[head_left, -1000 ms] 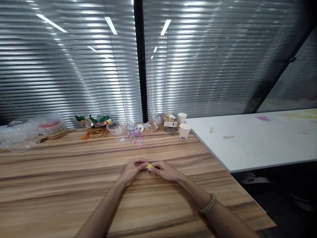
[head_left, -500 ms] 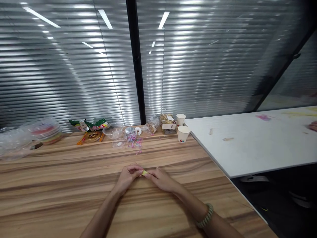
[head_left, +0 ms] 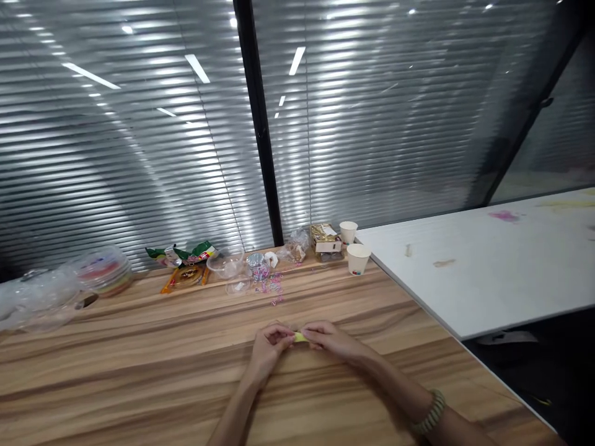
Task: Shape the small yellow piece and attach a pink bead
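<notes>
A small yellow piece (head_left: 300, 337) spans the gap between my two hands, just over the wooden table (head_left: 153, 378). My left hand (head_left: 270, 347) pinches its left end between thumb and fingers. The right end is pinched by my right hand (head_left: 332, 341), whose wrist wears a green braided band. Beyond the hands lie scattered small pink and purple bits (head_left: 269, 285), beside a clear bowl (head_left: 226, 266) and a round silver item (head_left: 255, 261).
Two paper cups (head_left: 358, 259) (head_left: 348, 232) and a gold box (head_left: 326, 238) stand at the back. Green snack packets (head_left: 190, 254), stacked lidded tubs (head_left: 105, 272) and clear plastic (head_left: 41, 300) are at the left. A white table (head_left: 488, 272) adjoins on the right.
The view has shifted, so the scene sits lower and further right. Slightly more of the yellow piece shows between my hands, and the right hand's fingers are more bent around its end.
</notes>
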`<state>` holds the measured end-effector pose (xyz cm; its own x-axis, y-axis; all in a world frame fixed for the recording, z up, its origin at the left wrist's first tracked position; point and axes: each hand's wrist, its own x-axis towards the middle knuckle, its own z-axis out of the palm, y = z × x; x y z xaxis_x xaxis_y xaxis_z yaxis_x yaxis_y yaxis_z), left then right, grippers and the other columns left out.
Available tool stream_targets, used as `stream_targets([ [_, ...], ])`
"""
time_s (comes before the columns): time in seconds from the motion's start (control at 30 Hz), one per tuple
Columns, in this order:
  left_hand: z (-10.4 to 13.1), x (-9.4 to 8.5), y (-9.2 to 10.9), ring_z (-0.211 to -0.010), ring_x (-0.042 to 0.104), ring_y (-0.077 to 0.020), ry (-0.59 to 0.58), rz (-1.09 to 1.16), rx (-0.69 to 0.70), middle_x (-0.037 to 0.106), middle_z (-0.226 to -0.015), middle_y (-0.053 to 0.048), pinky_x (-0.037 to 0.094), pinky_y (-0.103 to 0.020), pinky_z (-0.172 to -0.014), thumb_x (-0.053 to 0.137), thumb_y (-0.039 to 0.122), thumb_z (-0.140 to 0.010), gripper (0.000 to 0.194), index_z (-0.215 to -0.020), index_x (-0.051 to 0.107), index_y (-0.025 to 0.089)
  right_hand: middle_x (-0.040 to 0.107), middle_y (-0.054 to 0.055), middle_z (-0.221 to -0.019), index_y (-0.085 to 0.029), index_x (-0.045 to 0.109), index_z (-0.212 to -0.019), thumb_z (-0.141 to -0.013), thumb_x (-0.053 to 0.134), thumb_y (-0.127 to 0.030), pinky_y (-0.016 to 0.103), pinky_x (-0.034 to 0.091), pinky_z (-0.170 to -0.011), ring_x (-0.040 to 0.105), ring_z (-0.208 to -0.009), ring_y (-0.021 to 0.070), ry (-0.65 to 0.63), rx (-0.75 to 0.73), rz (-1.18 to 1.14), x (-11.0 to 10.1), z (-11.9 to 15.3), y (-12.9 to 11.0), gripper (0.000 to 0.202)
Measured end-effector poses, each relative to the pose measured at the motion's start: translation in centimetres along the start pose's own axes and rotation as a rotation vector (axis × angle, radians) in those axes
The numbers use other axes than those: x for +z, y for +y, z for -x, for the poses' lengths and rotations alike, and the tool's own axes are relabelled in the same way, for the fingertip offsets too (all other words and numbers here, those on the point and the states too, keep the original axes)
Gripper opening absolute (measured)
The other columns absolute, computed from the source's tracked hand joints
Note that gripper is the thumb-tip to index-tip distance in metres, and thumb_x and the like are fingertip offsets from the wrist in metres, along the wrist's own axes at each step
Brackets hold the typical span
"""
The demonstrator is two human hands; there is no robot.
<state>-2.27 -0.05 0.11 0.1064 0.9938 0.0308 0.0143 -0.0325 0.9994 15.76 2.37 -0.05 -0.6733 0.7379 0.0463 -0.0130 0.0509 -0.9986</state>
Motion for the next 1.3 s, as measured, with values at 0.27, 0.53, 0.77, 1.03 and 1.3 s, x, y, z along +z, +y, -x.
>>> stream_targets([
  [0.27, -0.3, 0.2, -0.7, -0.058, 0.054, -0.0127, -0.076, -0.009, -0.025, 0.061, -0.064, -0.004, 0.043, -0.023, -0.055, 0.073, 0.029, -0.058, 0.02, -0.067, 0.067, 0.012, 0.063, 0.003, -0.075, -0.015, 0.063, -0.102, -0.079, 0.052, -0.046, 0.024, 0.039, -0.061, 0.053, -0.067, 0.0151, 0.054, -0.008, 0.217, -0.8, 0.8, -0.6, 0.041],
  [0.53, -0.1, 0.5, -0.4, -0.054, 0.055, -0.0125, -0.071, -0.069, -0.033, 0.062, -0.061, -0.004, 0.043, -0.022, -0.054, 0.072, 0.033, -0.059, 0.024, -0.068, 0.066, 0.012, 0.061, 0.007, -0.107, -0.017, 0.063, -0.105, -0.084, 0.046, -0.04, 0.033, 0.041, -0.087, 0.056, -0.099, 0.022, 0.039, -0.156, 0.453, -0.9, 1.2, -0.5, 0.035],
  [0.77, -0.1, 0.2, -0.9, -0.055, 0.056, -0.0133, -0.091, -0.088, 0.019, 0.062, -0.061, -0.004, 0.043, -0.023, -0.055, 0.071, 0.033, -0.061, 0.024, -0.069, 0.065, 0.011, 0.061, 0.006, -0.107, -0.018, 0.061, -0.108, -0.086, 0.043, -0.04, 0.033, 0.042, -0.086, 0.058, -0.097, 0.0225, 0.071, -0.18, 0.565, -0.2, 1.4, -0.6, 0.036],
  [1.03, 0.4, 0.1, -0.3, -0.052, 0.052, -0.0113, -0.013, -0.027, 0.028, 0.059, -0.06, -0.002, 0.04, -0.022, -0.053, 0.069, 0.035, -0.062, 0.026, -0.071, 0.064, 0.011, 0.064, 0.006, -0.101, -0.018, 0.065, -0.1, -0.086, 0.042, -0.045, 0.031, 0.042, -0.083, 0.057, -0.093, 0.0213, 0.109, -0.172, 0.454, 0.6, 1.6, -1.5, 0.038],
  [1.3, 0.7, 0.0, -0.5, -0.052, 0.05, -0.011, 0.066, 0.008, 0.016, 0.056, -0.057, -0.001, 0.039, -0.022, -0.051, 0.071, 0.038, -0.058, 0.029, -0.067, 0.063, 0.012, 0.056, 0.0, -0.061, -0.016, 0.065, -0.097, -0.082, 0.045, -0.051, 0.018, 0.029, -0.039, 0.04, -0.043, 0.0076, 0.052, -0.01, 0.311, 0.0, 1.6, -0.3, 0.043],
])
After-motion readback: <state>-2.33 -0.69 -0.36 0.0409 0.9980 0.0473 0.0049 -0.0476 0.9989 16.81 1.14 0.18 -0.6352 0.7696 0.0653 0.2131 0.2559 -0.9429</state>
